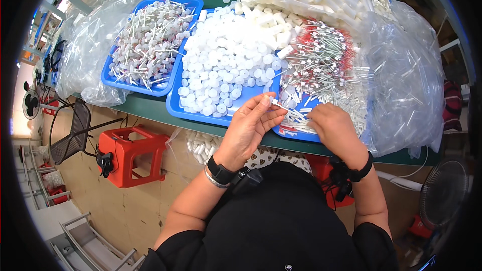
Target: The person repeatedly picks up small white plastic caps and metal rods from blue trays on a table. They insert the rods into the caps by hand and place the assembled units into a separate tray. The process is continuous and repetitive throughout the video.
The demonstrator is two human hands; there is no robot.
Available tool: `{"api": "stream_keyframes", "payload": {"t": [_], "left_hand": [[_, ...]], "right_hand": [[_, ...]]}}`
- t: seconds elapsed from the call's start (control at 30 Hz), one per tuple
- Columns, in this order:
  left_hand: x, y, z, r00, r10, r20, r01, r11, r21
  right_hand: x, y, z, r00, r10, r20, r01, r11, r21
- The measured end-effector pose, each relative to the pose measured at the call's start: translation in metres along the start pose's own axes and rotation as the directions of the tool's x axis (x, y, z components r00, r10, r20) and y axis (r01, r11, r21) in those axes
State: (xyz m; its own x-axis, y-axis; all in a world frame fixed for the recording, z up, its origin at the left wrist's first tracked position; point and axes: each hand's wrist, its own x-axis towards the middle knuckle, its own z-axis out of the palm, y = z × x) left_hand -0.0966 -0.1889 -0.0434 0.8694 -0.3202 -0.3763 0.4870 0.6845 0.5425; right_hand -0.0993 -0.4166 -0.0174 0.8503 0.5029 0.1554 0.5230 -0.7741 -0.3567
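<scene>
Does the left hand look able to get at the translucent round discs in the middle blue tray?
Likely yes: the left hand is right by the middle blue tray, and nothing visible blocks its way to the translucent round discs. It holds a thin white piece, though, which might hamper grasping.

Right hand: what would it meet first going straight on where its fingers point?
Probably the loose white sticks in the blue tray, just ahead of the right hand; depth is unclear, so it may be touching some.
</scene>
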Motion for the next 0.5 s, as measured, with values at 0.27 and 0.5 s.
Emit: {"api": "stream_keyframes", "payload": {"t": [0.27, 0.5], "left_hand": [[-0.001, -0.009, 0.000, 0.999, -0.031, 0.017, 0.032, 0.999, -0.022], [0.000, -0.008, 0.000, 1.000, 0.003, -0.014, -0.003, 0.999, -0.034]], "right_hand": [[0.002, -0.001, 0.013, 0.999, -0.030, 0.040, 0.033, 0.996, -0.086], [0.003, 0.004, 0.015, 0.993, -0.011, -0.116, 0.027, 0.989, 0.142]]}}
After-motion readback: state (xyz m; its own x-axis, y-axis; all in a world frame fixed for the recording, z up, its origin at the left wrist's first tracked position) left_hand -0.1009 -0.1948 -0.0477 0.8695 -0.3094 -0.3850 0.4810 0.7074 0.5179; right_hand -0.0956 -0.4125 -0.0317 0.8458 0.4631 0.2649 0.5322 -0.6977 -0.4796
